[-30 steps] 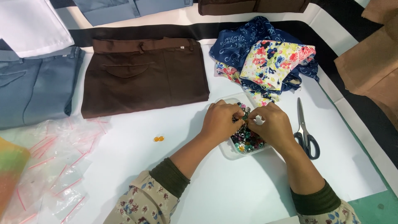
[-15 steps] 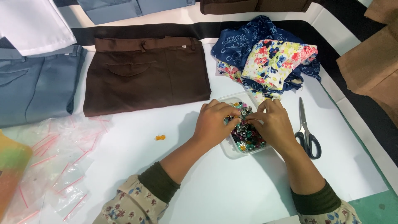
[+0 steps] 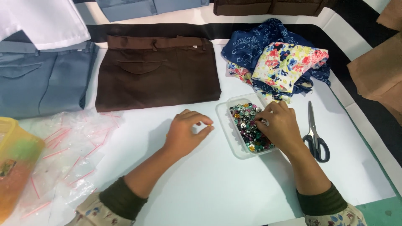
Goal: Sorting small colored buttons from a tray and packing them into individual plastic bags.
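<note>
Near the table's right edge, right hand fingers dip into the button tray, grasp unclear; left hand pinches something small beside it.

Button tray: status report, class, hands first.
Right hand fingers in the button tray. Left hand pinched beside it, contents unclear. Scissors lie right, clear.

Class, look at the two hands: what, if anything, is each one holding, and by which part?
The left hand pinches something too small to identify between thumb and fingertips. The right hand reaches into the clear tray of colourful buttons; whether it grips one cannot be told.
</note>
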